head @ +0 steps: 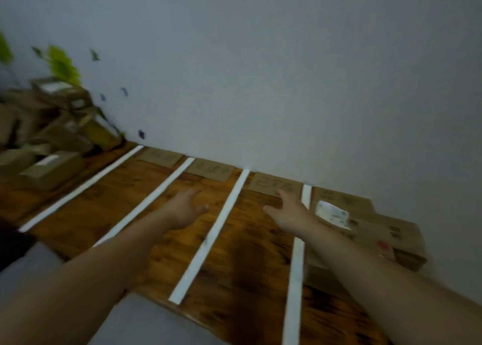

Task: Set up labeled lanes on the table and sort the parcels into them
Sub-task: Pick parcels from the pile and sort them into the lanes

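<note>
Reaching over the table (242,264), left hand (185,207) and right hand (288,212) apparently open.

Only two arms and hands of the person show. The left hand (186,206) and the right hand (289,211) are bare. The left forearm (104,261) and the right forearm (378,274) are bare as well, from wrist to the edge of the view. Both forearms look slim and smooth, broadening toward the camera. Blur softens the fingers, so nails and fine marks cannot be made out. A grey patch (146,321) beneath the left forearm could be clothing or floor; it cannot be told.
</note>
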